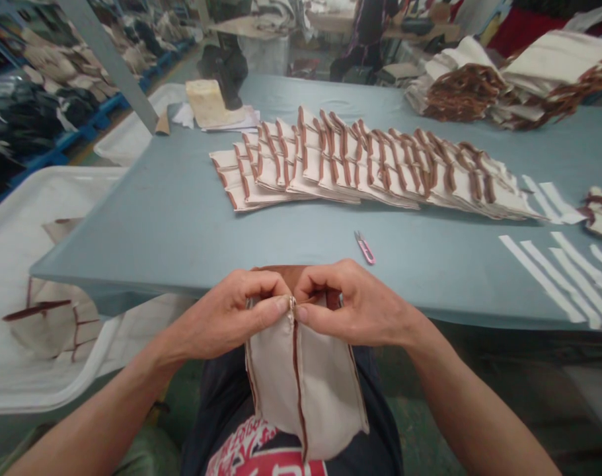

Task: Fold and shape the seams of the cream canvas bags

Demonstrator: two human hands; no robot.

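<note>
Head-worn view, close, facing forward and steeply down

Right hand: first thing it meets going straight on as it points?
The pinched seam of the cream fabric piece, held between the right hand and the left hand. Past that, the left hand. Depth is hard to judge here.

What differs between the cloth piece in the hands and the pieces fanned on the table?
The cream cloth piece is single and hangs pinched between the left hand and right hand, while the fanned pieces are many, overlapping and lying flat on the blue table. Both are cream cloth with brown strips.
</note>
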